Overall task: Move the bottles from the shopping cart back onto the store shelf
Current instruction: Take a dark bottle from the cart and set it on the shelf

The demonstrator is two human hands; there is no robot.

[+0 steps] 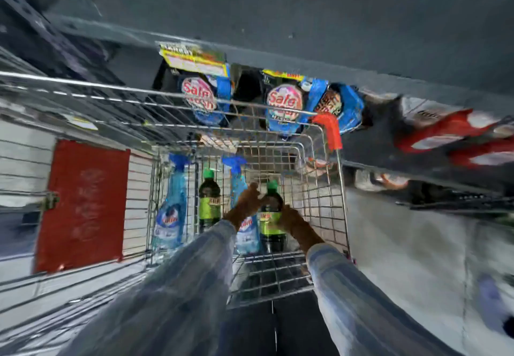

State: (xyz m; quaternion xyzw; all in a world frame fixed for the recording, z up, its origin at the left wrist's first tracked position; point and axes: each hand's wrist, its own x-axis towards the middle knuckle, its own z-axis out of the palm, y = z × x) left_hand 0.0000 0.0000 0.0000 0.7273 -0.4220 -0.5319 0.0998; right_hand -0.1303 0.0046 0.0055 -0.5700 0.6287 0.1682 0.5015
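Inside the wire shopping cart (pixel 328 177) stand several bottles. A blue spray bottle (pixel 171 211) is at the left, a dark bottle with a green cap and green label (pixel 209 202) is beside it. A second blue spray bottle (pixel 242 233) stands further right, partly hidden behind my left hand (pixel 247 201). My left hand is closed around that spray bottle's neck. My right hand (pixel 290 221) grips the side of a second dark green-capped bottle (pixel 271 214). The picture is motion-blurred.
The store shelf (pixel 389 83) runs beyond the cart, with blue Safe Wash pouches (pixel 283 105) and red and white packs (pixel 445 133) under its edge. A red panel (pixel 83 205) hangs on the cart's left side. A red corner guard (pixel 329 130) caps the cart's far right rim.
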